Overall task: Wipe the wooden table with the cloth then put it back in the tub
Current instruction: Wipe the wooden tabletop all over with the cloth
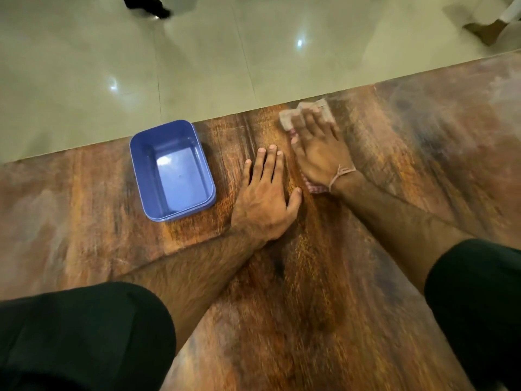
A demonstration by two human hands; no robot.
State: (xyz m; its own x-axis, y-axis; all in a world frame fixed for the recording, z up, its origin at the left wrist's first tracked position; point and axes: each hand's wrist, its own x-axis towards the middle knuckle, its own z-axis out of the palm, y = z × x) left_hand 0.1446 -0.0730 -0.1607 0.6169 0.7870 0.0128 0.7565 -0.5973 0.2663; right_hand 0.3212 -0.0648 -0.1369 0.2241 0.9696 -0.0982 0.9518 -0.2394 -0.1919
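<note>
Cloth [290,118]: pale with red checks, flat on the tabletop [338,306] close to its far edge, under the right hand [320,155]; one end shows past the fingers [307,128], another beside the wrist.
Right hand: palm down on the cloth, fingers straight and a little apart, pressing it; blurred.
Left hand [266,200]: flat on the bare wood, between the tub and the right hand, fingers straight and slightly spread, thumb out.
Tub [138,170]: blue, rectangular, upright near the far edge, left of both hands, apart from the cloth.
Thread [342,173]: pink, tied round the right wrist.
Floor [197,52]: pale glossy tiles beyond the far edge.
</note>
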